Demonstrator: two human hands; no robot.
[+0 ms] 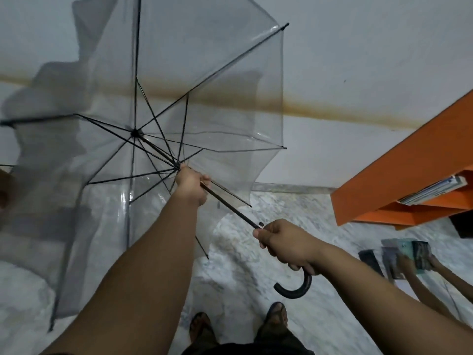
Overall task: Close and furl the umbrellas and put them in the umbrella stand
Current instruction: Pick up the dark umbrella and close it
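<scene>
Clear umbrella [158, 103] open, held up in front of far wall. Left hand [190, 184] fingers curled round shaft at slider; right hand [284, 243] grips crook handle [294, 288]. Likely light, film soft, ribs thin and bendable; hold shaft, not ribs.

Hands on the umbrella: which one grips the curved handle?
The right hand grips the umbrella's black curved handle. The left hand holds the shaft higher, by the runner.
</scene>
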